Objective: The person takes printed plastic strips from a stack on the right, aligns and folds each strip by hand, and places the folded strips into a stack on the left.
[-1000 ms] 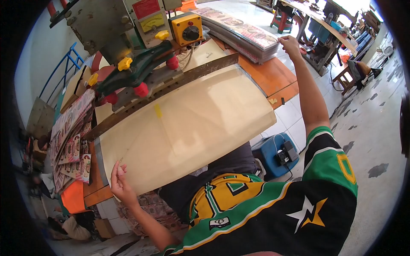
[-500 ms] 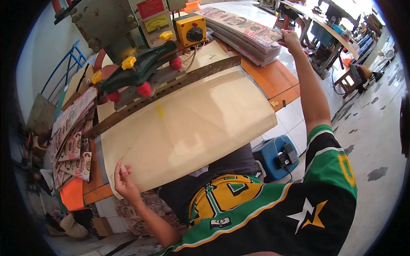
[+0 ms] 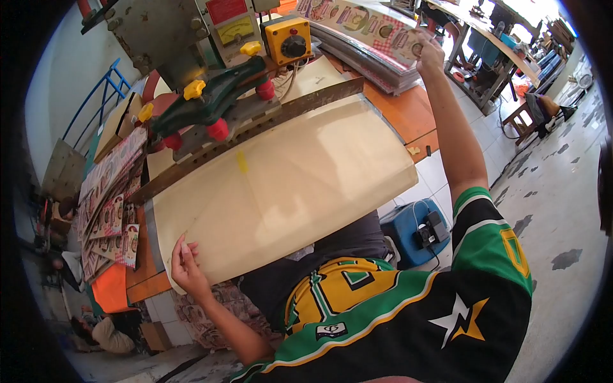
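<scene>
The beige sheet (image 3: pixel 306 185) lies over the near part of the orange tabletop (image 3: pixel 399 115), its near edge overhanging the operator's lap; all clock positions are taken from its centre, with 12 o'clock at the top of the view. A yellow strip (image 3: pixel 242 161) marks its surface at 11 o'clock.

Right hand (image 3: pixel 430 54): located between 1 and 2 o'clock, arm extended. Its fingers are closed in a pinch at the near corner of the printed sheet (image 3: pixel 367 24). This sheet is located at 1 o'clock, uppermost on the stack (image 3: pixel 367 64).

Left hand (image 3: pixel 189 267): located at 8 o'clock, over the corner area of the beige sheet. Its fingers are loosely curled and slightly spread, gripping nothing; whether they touch the surface cannot be determined.

Machine: the metal bar (image 3: pixel 255 137) runs along the far edge of the beige sheet. Behind it, at 11 o'clock, is the green bracket (image 3: pixel 217 105), fitted with yellow knobs and red caps. The yellow control box (image 3: pixel 287 39), with black dial, is at 12 o'clock.

Surroundings: printed pieces (image 3: pixel 105 204) are heaped at 9 o'clock. The blue container (image 3: pixel 405 242), carrying a black adapter, stands between 3 and 4 o'clock.
</scene>
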The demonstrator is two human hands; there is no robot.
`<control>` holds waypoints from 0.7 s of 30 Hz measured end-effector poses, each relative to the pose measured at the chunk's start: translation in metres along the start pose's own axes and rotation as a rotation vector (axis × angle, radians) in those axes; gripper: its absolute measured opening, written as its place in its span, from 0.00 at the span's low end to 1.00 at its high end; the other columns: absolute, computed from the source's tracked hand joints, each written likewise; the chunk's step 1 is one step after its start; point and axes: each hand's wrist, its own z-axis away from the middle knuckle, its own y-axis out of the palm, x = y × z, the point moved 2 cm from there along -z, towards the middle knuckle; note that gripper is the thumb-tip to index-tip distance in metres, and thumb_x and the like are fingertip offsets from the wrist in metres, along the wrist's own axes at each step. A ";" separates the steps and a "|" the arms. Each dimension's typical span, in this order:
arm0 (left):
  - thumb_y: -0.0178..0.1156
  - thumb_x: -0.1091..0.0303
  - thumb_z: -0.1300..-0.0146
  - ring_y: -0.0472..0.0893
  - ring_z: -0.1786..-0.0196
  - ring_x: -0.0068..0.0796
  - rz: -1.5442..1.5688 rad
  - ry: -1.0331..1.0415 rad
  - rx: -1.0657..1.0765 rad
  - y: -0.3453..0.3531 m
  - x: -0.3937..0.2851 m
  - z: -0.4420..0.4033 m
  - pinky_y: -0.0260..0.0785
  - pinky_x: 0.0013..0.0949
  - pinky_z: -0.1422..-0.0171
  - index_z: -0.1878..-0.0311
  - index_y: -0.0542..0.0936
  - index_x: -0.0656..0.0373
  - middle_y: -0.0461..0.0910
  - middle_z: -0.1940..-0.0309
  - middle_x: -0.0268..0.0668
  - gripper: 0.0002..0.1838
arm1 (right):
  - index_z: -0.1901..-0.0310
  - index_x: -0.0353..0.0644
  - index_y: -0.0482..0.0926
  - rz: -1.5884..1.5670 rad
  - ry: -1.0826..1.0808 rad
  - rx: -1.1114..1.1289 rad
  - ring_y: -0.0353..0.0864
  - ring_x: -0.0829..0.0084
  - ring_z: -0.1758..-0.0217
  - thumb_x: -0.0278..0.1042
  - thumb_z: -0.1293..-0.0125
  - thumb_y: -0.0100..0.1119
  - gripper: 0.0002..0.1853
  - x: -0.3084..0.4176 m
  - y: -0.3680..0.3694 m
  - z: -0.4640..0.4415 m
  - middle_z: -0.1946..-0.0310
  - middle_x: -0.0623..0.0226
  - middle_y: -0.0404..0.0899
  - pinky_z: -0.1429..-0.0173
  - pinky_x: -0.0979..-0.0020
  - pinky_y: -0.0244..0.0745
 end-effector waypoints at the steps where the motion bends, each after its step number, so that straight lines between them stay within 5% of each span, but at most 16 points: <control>1: 0.57 0.59 0.21 0.77 0.62 0.15 -0.002 -0.011 0.007 0.000 0.000 0.000 0.66 0.21 0.62 0.38 0.83 0.62 0.86 0.61 0.32 0.19 | 0.51 0.35 0.84 0.000 0.003 -0.002 0.88 0.69 0.54 0.28 0.27 0.63 0.08 0.006 0.001 0.005 0.54 0.61 0.87 0.51 0.67 0.86; 4: 0.57 0.60 0.21 0.77 0.62 0.14 0.024 -0.007 0.011 -0.001 0.003 0.000 0.64 0.20 0.63 0.39 0.84 0.62 0.86 0.61 0.31 0.18 | 0.49 0.34 0.84 0.106 -0.336 -0.020 0.87 0.70 0.53 0.27 0.25 0.59 0.09 0.036 -0.007 0.015 0.53 0.60 0.87 0.49 0.67 0.86; 8: 0.57 0.60 0.21 0.77 0.62 0.14 0.050 0.002 0.003 -0.003 0.007 0.003 0.66 0.20 0.62 0.39 0.84 0.62 0.86 0.61 0.32 0.18 | 0.43 0.35 0.81 0.173 -0.491 -0.013 0.86 0.69 0.50 0.29 0.25 0.59 0.13 0.086 -0.039 0.064 0.49 0.60 0.86 0.43 0.68 0.83; 12: 0.58 0.61 0.21 0.78 0.62 0.16 0.073 0.014 0.014 0.000 0.004 0.003 0.70 0.22 0.57 0.39 0.83 0.65 0.86 0.61 0.35 0.18 | 0.37 0.38 0.79 0.078 -0.380 -0.174 0.78 0.61 0.34 0.34 0.21 0.54 0.17 0.128 -0.078 0.129 0.38 0.58 0.79 0.33 0.54 0.78; 21: 0.56 0.62 0.21 0.79 0.59 0.19 0.112 0.028 0.066 -0.001 0.005 -0.001 0.72 0.26 0.52 0.40 0.83 0.68 0.87 0.61 0.38 0.19 | 0.30 0.37 0.71 -0.300 -0.072 -0.071 0.75 0.61 0.30 0.38 0.18 0.50 0.21 0.098 -0.185 0.188 0.33 0.58 0.75 0.25 0.50 0.70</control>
